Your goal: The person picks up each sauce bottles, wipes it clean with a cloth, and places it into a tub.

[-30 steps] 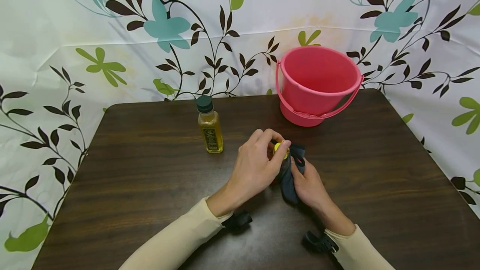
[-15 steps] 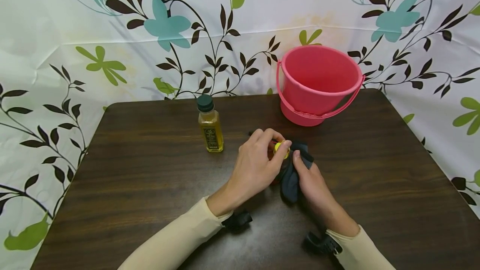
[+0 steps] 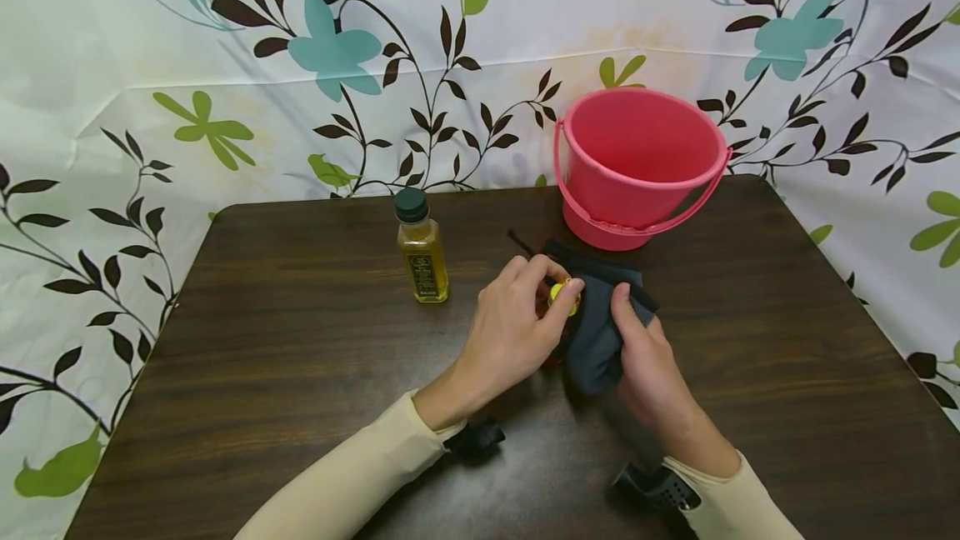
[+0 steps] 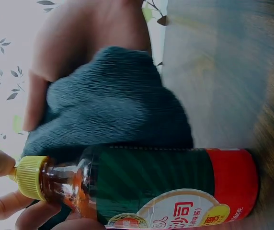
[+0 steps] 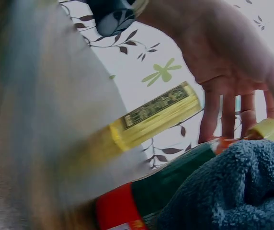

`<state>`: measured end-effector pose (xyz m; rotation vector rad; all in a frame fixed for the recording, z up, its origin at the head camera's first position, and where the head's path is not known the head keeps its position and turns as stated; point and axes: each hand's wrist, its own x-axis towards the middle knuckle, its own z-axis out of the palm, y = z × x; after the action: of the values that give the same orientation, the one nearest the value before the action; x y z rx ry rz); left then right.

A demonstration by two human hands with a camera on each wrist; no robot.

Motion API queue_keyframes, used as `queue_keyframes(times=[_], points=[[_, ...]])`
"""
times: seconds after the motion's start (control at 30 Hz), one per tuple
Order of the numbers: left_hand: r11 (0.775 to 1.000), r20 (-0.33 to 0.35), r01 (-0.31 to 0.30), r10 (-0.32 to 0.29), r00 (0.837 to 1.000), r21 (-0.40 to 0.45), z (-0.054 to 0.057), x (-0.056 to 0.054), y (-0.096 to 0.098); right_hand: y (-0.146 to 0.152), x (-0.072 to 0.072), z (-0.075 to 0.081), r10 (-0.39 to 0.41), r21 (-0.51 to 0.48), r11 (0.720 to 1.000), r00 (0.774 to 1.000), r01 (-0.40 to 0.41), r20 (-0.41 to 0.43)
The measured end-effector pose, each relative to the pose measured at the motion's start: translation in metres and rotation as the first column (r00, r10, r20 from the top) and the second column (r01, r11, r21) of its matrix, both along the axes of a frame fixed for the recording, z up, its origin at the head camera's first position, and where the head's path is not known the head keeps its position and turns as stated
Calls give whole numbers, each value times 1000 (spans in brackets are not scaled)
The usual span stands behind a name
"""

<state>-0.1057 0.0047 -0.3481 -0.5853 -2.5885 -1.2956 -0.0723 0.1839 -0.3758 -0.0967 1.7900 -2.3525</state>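
Note:
In the head view my left hand (image 3: 512,311) holds a sauce bottle at its yellow cap (image 3: 564,298) and neck, thumb and fingers around them. The left wrist view shows the sauce bottle (image 4: 156,175) with a dark green label and red base band, standing on the table. My right hand (image 3: 654,369) grips a dark blue-grey cloth (image 3: 596,340), thumb on top. The cloth lies along the bottle's right side and hides most of it from the head camera. The right fingers behind the cloth are hidden.
A pink bucket (image 3: 611,211) with its handle down stands at the back right of the brown table (image 3: 300,373). Left of the hands stands an oil bottle (image 3: 423,261) with a dark green cap. A leaf-patterned curtain (image 3: 255,40) hangs behind the table.
My right hand has moved to the right, and the cloth has spread wider, its upper edge now reaching behind the bottle. The left hand stays in place on the cap and neck.

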Motion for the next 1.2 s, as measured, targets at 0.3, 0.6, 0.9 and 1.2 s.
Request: queue_keyframes(times=[0.3,0.6,0.9,1.2], points=[[1000,-4,3,-3,1000,0,0,0,0,7,-1,16,16,-150,988,990,-37,-139],[1000,-16,-2,1,1000,-19,-1,0,-1,16,-2,30,-29,-247,968,960,-43,-277],[999,-19,-17,16,1000,-32,-1,-1,-1,14,1,19,-56,-155,988,984,29,-171],[999,16,-22,23,1000,-45,1,0,0,13,4,15,-65,-69,996,995,60,-77]])
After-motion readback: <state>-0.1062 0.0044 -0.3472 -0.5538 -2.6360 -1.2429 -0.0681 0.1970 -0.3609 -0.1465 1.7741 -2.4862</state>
